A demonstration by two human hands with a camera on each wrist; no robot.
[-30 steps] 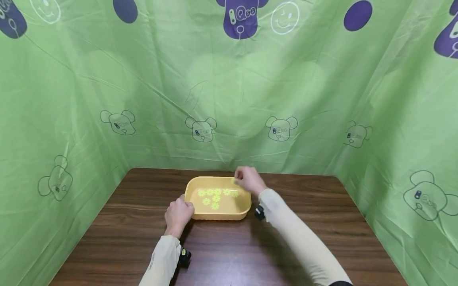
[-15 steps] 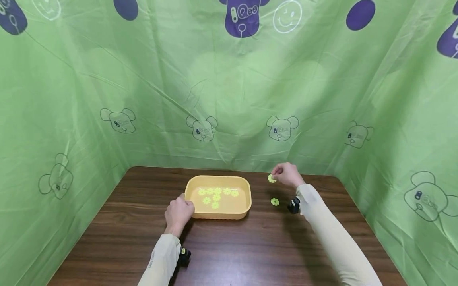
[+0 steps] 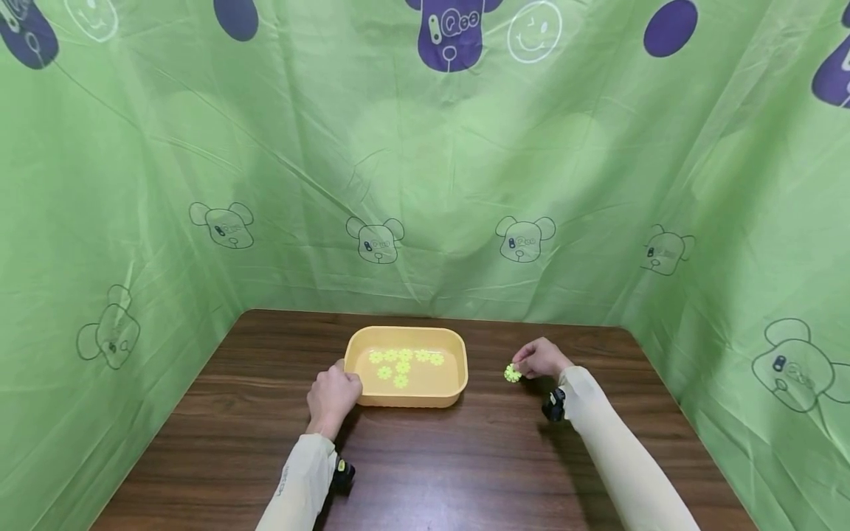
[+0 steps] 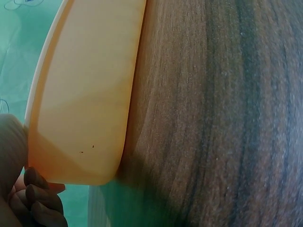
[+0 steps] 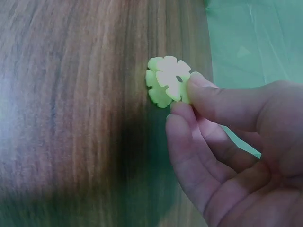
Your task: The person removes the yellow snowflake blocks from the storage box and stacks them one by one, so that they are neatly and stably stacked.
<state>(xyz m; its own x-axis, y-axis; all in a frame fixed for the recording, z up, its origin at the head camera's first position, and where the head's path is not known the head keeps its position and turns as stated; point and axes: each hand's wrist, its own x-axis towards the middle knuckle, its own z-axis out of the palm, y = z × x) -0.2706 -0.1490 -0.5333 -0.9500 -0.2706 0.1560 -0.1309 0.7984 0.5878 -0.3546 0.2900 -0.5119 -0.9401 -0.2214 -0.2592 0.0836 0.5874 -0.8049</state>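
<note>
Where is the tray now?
In the head view, the tray sits on the table left of the right hand, its left end gripped by the left hand.

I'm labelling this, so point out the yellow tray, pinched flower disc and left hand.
Yellow tray (image 3: 406, 402), head view, near outer wall.
Pinched flower disc (image 5: 169, 76), right wrist view, face beside its hole.
Left hand (image 3: 331, 394), head view, back of hand.

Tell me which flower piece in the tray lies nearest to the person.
The flower piece closest to the front wall of the yellow tray; the other flower pieces inside lie farther back.
</note>
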